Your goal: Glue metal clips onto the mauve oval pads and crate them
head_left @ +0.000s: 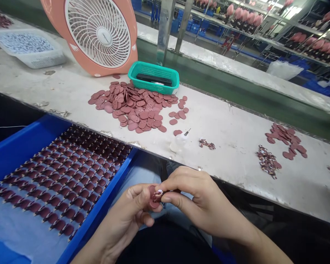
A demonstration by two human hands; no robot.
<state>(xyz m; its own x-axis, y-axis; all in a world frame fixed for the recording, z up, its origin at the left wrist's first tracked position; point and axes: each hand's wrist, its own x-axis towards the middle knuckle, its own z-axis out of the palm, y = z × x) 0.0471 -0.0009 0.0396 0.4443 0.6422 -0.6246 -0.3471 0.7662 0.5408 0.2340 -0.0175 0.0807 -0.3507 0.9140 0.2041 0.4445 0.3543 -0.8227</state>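
My left hand pinches a small maroon oval piece low in the middle of the view, over my lap. My right hand meets it from the right, fingers closed on a tiny patterned bit pressed against that piece. A heap of the same maroon oval pieces lies on the white worktable ahead. To my left a blue tray holds rows of finished maroon pieces.
A peach-coloured fan and a teal basket stand behind the heap. A small glue bottle lies near the table edge. Smaller piles of maroon pieces and patterned bits sit at the right. A white basket is far left.
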